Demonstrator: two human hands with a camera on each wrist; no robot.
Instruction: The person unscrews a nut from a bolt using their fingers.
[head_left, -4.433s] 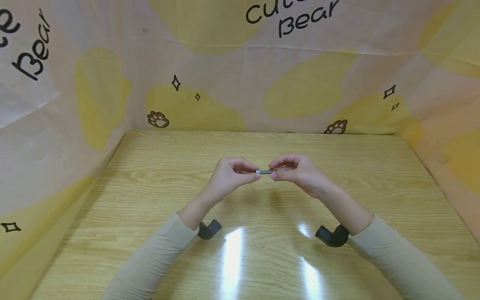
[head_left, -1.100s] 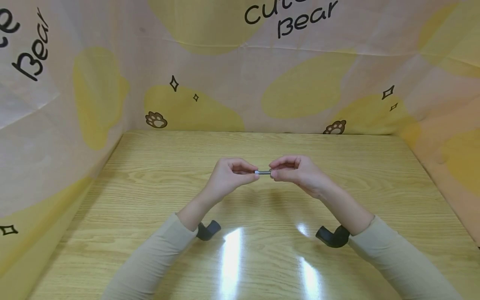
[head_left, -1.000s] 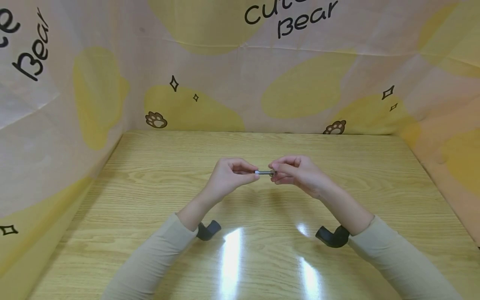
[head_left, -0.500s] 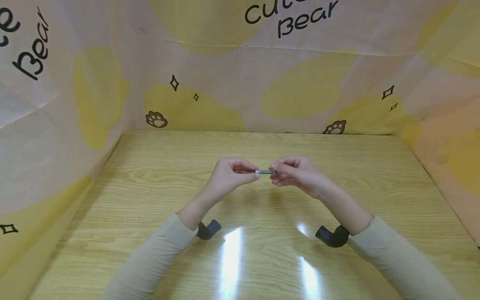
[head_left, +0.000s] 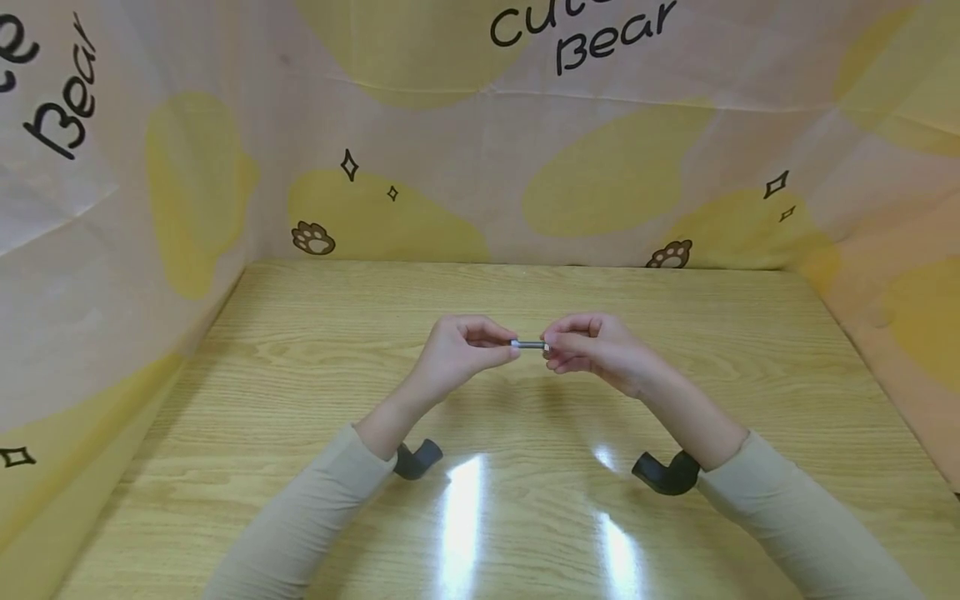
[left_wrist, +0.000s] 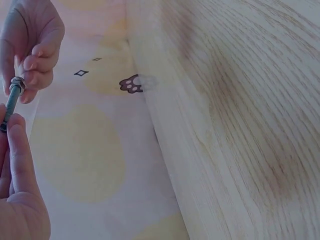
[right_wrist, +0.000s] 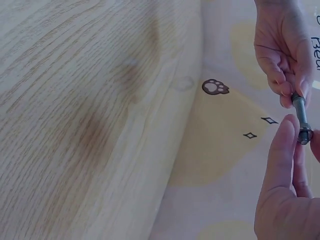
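Metal bolt (head_left: 531, 344), one. Left hand (head_left: 452, 354): fingers clamped on bolt's one end. Right hand (head_left: 602, 352): fingers clamped on nut (left_wrist: 18, 82), bolt's opposite end. Table (head_left: 337, 333): below bolt.

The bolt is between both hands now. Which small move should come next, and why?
Probably the right hand should give the nut a small turn while the left hand steadies the bolt. The nut sits around the threaded end, pinched by the right hand; the left hand pinches the opposite end. Which direction, I cannot tell.

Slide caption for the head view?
Left hand holds one end of a metal bolt above a wood-grain table; right hand grips the nut at the other.
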